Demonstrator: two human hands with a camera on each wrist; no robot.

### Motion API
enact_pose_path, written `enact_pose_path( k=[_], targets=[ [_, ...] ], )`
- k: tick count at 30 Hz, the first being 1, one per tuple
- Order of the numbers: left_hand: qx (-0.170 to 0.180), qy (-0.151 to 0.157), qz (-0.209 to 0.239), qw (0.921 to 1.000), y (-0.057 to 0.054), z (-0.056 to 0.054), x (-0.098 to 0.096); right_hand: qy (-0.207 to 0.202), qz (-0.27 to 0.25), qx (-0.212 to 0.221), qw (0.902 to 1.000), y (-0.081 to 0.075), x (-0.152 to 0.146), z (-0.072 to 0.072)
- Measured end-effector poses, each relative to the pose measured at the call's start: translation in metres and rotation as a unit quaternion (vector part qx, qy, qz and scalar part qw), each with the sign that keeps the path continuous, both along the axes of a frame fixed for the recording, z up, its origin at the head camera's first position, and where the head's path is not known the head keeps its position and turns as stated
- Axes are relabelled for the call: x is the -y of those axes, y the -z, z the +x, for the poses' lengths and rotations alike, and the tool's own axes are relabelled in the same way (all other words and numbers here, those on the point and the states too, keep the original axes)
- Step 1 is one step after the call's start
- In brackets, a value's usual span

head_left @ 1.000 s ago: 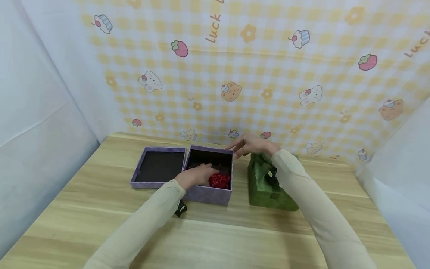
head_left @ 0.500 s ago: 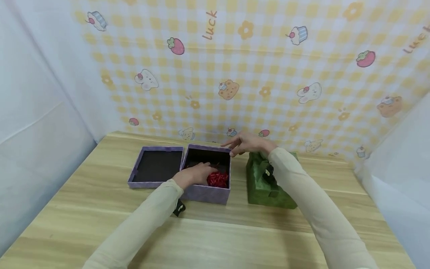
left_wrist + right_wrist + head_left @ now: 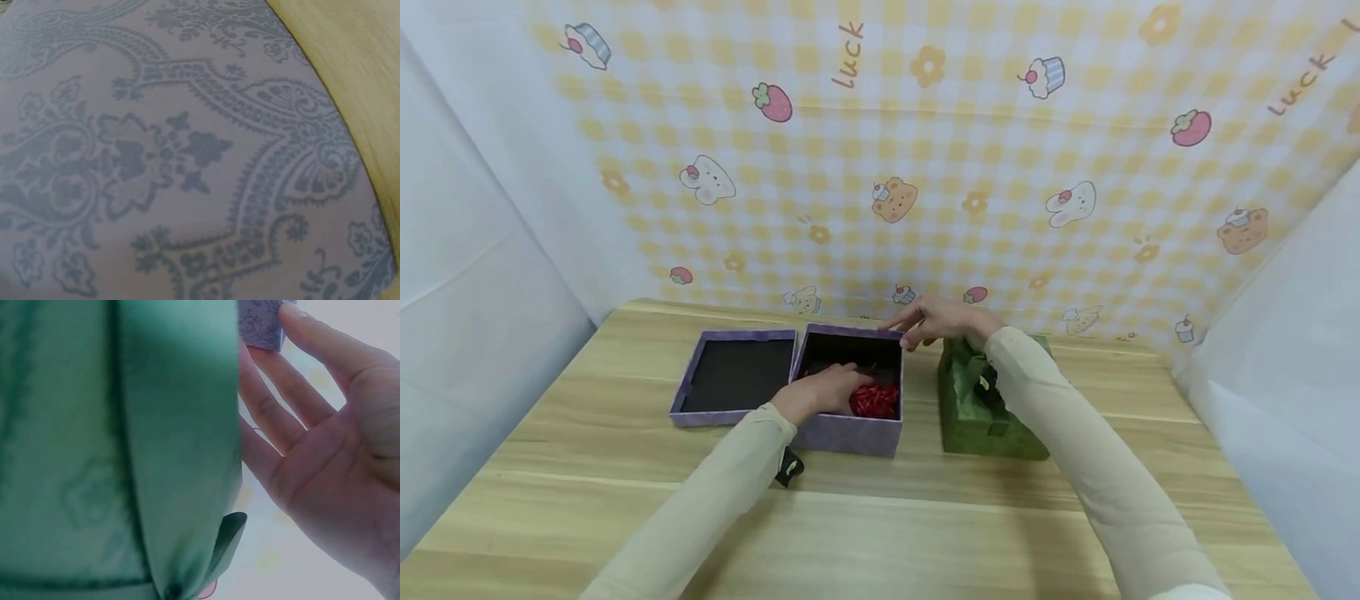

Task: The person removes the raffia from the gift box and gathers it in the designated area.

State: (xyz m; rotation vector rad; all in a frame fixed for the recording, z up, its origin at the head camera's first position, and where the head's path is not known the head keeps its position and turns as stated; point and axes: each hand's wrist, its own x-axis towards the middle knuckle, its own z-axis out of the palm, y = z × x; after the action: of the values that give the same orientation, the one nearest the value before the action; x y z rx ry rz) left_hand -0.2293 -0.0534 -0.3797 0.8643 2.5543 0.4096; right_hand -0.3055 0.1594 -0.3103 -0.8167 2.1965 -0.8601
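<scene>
Landmark: a lidless, square-sided purple patterned box (image 3: 846, 435), apparently stiff card, on the pale wood-grain table (image 3: 880, 542). A clump of crinkled red shredded filler (image 3: 875, 402) lies inside it, toward the front right corner.

Handling (judged): the filler is probably very light, soft and springy, hard to damage but liable to shed strands; best gathered from above with several fingers. The box is likely light and fairly rigid, with modest slip; its thin rim suits thumb and finger at a corner, since a hard squeeze mid-wall might bow it.

Position relative to the hands: the left hand (image 3: 822, 392) reaches into the box over its front left, the filler just beside its fingers on the right. Fingertips are partly hidden; whether they grip strands or merely press cannot be told. The right hand (image 3: 940, 318) is at the box's back right corner, thumb and forefinger nearly straight and bracketing that corner, other fingers spread, palm bare.

Left of the box, just beside it: a shallow black-lined purple lid (image 3: 741, 375), hollow side up. Right of the box, apart: a green patterned box (image 3: 966, 425) with a satiny green ribbon (image 3: 184, 425).
</scene>
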Motion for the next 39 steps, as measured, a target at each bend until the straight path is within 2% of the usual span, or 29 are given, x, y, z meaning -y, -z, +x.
enact_pose_path(
  k=[4, 9, 15, 20, 23, 27, 31, 39],
  targets=[
    [-0.012, 0.015, 0.034, 0.9992, 0.002, -0.001, 0.003, 0.003, -0.004, 0.008, 1.0000, 0.003, 0.001, -0.001],
    [0.000, 0.007, 0.049, 0.9988, 0.003, -0.001, 0.006, 0.007, -0.010, 0.030, 0.9995, 0.009, -0.002, -0.002],
    [-0.053, 0.007, 0.056, 0.9970, -0.002, 0.002, 0.005, 0.021, -0.014, 0.038, 0.9990, 0.010, -0.007, -0.002],
    [-0.093, -0.011, 0.075, 0.9927, -0.008, 0.006, 0.006, 0.019, -0.017, 0.038, 0.9989, 0.008, -0.008, -0.001],
    [-0.103, -0.015, 0.077, 0.9916, -0.013, 0.007, 0.008, 0.024, -0.018, 0.040, 0.9988, 0.006, -0.007, -0.001],
    [-0.120, 0.001, 0.072, 0.9901, -0.020, 0.011, 0.011, 0.027, -0.013, 0.040, 0.9988, 0.005, -0.005, -0.001],
    [-0.147, 0.021, 0.085, 0.9853, -0.030, 0.016, 0.014, 0.028, -0.011, 0.041, 0.9987, 0.005, -0.005, -0.002],
    [-0.168, 0.014, 0.107, 0.9799, -0.041, 0.019, 0.021, 0.023, -0.011, 0.045, 0.9987, 0.006, -0.004, -0.004]
  ],
)
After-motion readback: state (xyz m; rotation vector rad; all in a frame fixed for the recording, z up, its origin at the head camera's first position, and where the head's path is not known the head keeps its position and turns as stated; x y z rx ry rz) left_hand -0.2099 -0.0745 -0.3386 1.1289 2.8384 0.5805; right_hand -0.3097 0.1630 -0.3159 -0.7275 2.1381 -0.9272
